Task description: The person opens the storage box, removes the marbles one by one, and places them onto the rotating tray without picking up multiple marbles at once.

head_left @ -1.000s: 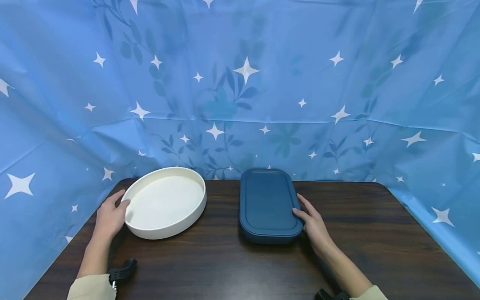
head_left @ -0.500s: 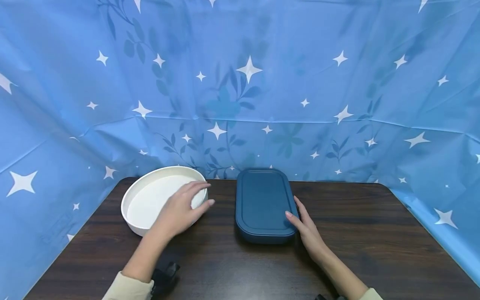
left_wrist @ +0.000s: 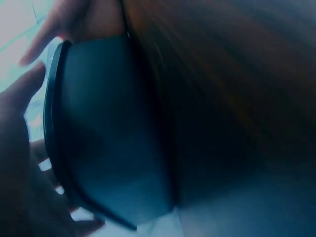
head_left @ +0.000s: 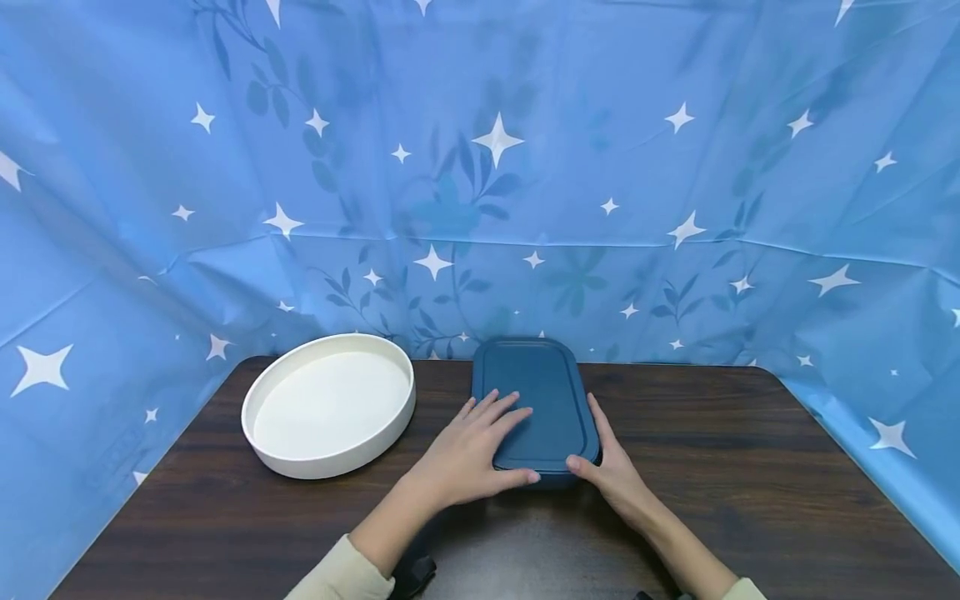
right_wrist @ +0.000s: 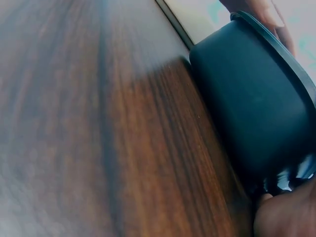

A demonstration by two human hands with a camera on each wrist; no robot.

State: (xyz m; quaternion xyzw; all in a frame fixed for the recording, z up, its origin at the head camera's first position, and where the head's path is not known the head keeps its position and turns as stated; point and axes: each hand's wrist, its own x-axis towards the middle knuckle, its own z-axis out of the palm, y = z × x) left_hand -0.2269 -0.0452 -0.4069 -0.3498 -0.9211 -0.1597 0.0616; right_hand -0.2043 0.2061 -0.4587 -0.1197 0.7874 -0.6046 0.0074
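A dark blue lidded food container (head_left: 543, 383) lies flat on the table, its long side pointing away from me. Over its left front part reaches my left hand (head_left: 461, 458), fingers spread on or close over the lid, thumb by the front edge. My right hand (head_left: 618, 475) holds the right front corner, thumb at the lid's front edge and fingers along the right side. The container's front wall (left_wrist: 103, 128) fills the middle of the left wrist view. In the right wrist view the container (right_wrist: 256, 98) stands on the wood, with part of my right hand (right_wrist: 291, 212) at the lower right.
A round white shallow tray (head_left: 330, 408) with a raised rim sits at the table's left back. The dark wooden table (head_left: 720, 442) ends at a blue curtain (head_left: 622, 167) with white stars and leaf prints.
My left hand has left the white tray, crossed to the right and come over the container. My right thumb has slid towards the front corner; that hand otherwise stays.
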